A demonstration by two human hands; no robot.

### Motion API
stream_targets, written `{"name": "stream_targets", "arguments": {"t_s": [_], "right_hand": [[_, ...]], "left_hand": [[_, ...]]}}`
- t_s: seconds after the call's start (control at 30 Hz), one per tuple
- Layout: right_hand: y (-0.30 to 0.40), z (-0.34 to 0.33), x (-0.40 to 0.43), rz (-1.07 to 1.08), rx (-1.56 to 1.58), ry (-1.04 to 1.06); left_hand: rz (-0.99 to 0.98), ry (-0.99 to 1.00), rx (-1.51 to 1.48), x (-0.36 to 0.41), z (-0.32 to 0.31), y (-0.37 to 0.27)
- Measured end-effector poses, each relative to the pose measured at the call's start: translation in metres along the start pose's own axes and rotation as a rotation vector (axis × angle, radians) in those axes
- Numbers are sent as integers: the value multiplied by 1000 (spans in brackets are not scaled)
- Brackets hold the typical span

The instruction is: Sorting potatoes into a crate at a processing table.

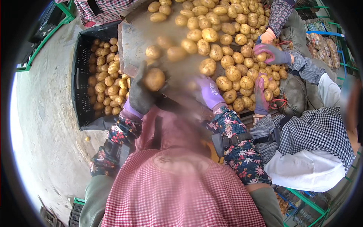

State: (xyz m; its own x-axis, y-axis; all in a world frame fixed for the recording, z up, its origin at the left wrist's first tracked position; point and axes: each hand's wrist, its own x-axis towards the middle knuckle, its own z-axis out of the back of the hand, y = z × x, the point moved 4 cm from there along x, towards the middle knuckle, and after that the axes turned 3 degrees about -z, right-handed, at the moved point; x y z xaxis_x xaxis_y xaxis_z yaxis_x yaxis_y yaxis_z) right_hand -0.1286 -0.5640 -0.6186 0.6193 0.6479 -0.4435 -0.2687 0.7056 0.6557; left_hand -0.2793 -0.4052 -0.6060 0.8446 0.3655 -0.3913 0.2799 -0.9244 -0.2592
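Observation:
My left hand [141,90], in a dark grey glove with a purple cuff, grips a potato [154,79] at the near left end of a metal sorting table [134,35]. Under a blurred patch, my right hand [208,90] in a purple glove reaches onto the near edge of the table. Its fingertips are smeared, and a faint yellowish shape lies by them. Just beyond are loose potatoes [208,67], with a few blurred ones [176,53] between the hands and the main heap [227,28].
A black plastic crate [80,85] of potatoes stands left of the table. At right, a co-worker's gloved hands [272,54] handle potatoes; another person's sleeve [280,17] reaches in above. Tied sacks [292,89] line the far right edge. One small potato [87,139] lies on the concrete floor.

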Motion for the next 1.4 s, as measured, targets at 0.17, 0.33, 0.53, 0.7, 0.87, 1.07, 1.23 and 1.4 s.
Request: {"name": "stream_targets", "arguments": {"t_s": [0.17, 0.33, 0.53, 0.7, 0.87, 1.07, 1.23, 1.4], "right_hand": [[29, 18, -43, 155, 779, 36], [29, 14, -47, 202, 661, -76], [44, 4, -56, 258, 726, -289], [34, 11, -78, 2, 1396, -28], [32, 26, -88, 397, 54, -524], [-18, 9, -118, 82, 1167, -277], [-113, -53, -183, -322, 2096, -377], [-156, -73, -343, -706, 810, -1226]], "left_hand": [[-278, 147, 641, -11, -12, -9], [-64, 259, 841, -5, -30, 29], [-185, 454, 1081, -17, -35, 42], [-377, 257, 1189, -34, 44, -27], [-745, 21, 2052, -63, 179, -104], [-757, -309, 1447, -32, 46, -99], [-889, -22, 1509, 25, -35, -52], [-1034, 193, 1990, 40, -79, -17]]}}
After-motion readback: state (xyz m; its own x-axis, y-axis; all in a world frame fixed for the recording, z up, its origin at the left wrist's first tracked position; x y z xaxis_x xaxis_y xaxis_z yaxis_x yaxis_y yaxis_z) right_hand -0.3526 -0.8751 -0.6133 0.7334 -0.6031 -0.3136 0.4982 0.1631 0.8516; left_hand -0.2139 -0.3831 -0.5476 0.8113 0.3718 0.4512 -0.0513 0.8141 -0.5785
